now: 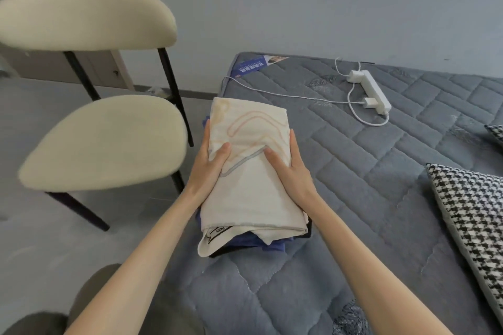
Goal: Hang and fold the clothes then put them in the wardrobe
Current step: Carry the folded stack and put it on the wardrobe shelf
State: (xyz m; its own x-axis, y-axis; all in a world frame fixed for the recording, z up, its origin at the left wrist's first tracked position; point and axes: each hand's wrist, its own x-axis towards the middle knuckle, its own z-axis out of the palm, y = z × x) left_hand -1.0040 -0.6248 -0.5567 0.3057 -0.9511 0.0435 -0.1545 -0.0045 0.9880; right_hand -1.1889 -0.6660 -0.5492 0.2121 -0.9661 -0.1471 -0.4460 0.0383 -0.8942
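A stack of folded clothes (253, 198) lies at the left edge of the grey quilted mattress (367, 185). On top is a cream garment with pale line print; blue (245, 243) and dark pieces show beneath it. My left hand (209, 163) grips the stack's left side, thumb on top and fingers down along the edge. On the opposite side my right hand (291, 168) holds it the same way. Whether the stack is lifted off the mattress I cannot tell.
A cream padded chair (109, 141) with black legs stands close on the left. A white power strip (373, 91) with cables lies on the mattress behind the stack. A houndstooth pillow (473, 220) is at the right. The wall is behind.
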